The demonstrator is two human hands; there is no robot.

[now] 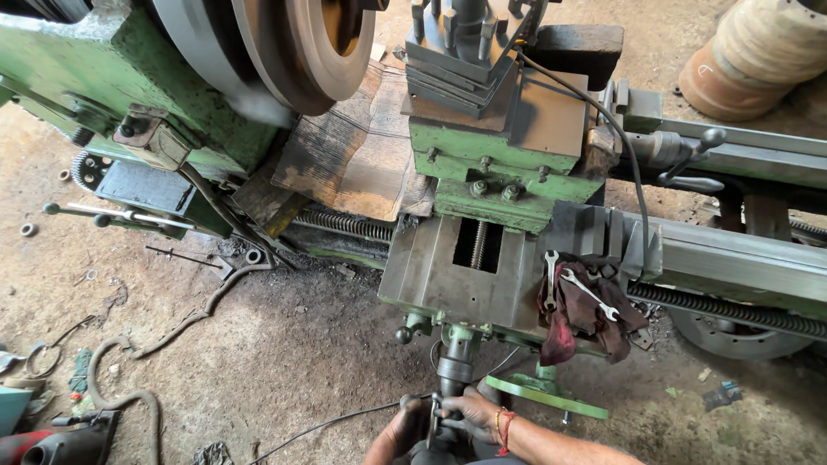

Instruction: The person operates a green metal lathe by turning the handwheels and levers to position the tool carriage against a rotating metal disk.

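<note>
We grip the cross-slide crank handle (441,405) at the near end of the green lathe carriage (448,275); left hand (401,430) and right hand (469,413) both have their fingers closed round it. We judge this a feeding step, so the next move calls for a slow, even turn. Just beyond the fingers sit two spanners (577,288) on a red rag (581,319); farther off spins the faceplate (293,43). Bare dirt floor (284,362) lies open to our left.

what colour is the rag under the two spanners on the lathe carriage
Dark maroon red, grimy; the crumpled cloth rag shows best in the head view, under two silver metal spanners.
</note>
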